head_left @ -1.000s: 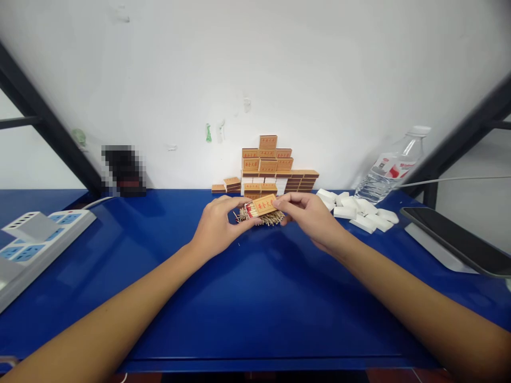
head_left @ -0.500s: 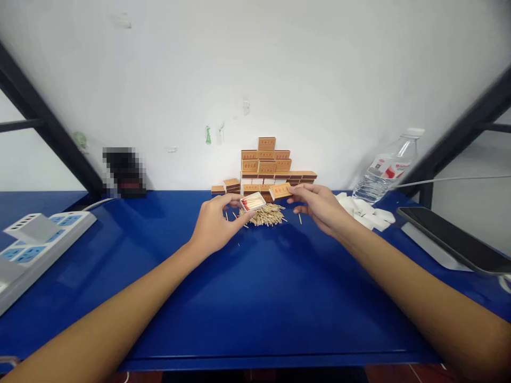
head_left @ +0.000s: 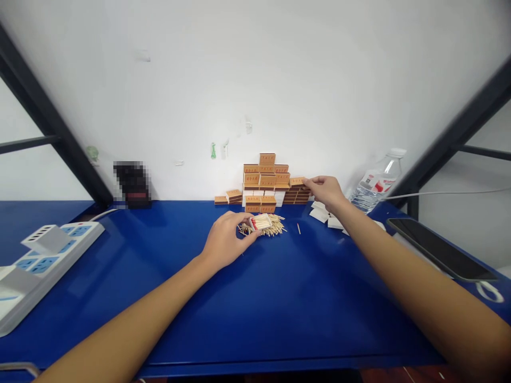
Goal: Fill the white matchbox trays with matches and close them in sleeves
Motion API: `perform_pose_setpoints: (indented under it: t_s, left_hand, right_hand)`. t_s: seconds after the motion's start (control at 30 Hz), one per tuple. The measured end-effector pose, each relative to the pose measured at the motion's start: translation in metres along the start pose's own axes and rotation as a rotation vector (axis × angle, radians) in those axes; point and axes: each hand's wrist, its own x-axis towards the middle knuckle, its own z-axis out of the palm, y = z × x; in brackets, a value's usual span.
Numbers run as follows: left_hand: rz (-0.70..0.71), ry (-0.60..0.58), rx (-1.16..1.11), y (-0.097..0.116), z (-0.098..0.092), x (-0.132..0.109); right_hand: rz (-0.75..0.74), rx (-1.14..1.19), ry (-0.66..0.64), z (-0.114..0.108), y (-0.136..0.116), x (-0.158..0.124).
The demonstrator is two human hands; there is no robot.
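My left hand (head_left: 227, 239) is closed on a white matchbox tray (head_left: 261, 221) filled with red-headed matches, above a heap of loose matches (head_left: 276, 229). To the right, my right hand (head_left: 325, 190) pinches the end of an orange matchbox sleeve (head_left: 297, 181), which lies at the top of a stack of matchboxes (head_left: 295, 198). Whether the sleeve rests fully on the stack I cannot tell. Beside this stack rises a taller pile of orange matchboxes (head_left: 266, 180) against the wall. A single match (head_left: 298, 229) lies apart from the heap.
White empty-looking trays (head_left: 319, 214) lie under my right wrist. A water bottle (head_left: 377, 183) leans at the back right, near a phone (head_left: 439, 247). Several matchboxes (head_left: 233, 196) sit left of the pile. A power strip (head_left: 59, 260) occupies the left side of the blue table (head_left: 255, 308).
My right hand has carried the orange sleeve right and back, from near the tray to the top of the right stack. My left hand still holds the filled tray. The view has shifted slightly.
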Motion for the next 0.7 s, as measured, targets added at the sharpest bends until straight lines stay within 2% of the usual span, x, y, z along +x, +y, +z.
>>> perform_pose_setpoints:
  t_s: [0.2,0.4,0.53,0.7]
  left_hand:
    - [0.024,0.005,-0.013,-0.002,0.001,0.000]
    - [0.016,0.001,-0.012,-0.003,0.000,0.001]
    - [0.029,-0.005,0.001,-0.002,0.002,-0.001]
    - [0.048,-0.002,-0.005,-0.001,0.002,-0.001]
  right_hand:
    - [-0.132,-0.202,0.048,0.012,0.015,0.010]
    - [-0.266,-0.315,0.118,0.003,0.016,-0.014]
    - [-0.351,-0.352,0.059,0.006,0.019,-0.027]
    - [-0.355,-0.342,0.040,0.012,0.021,-0.027]
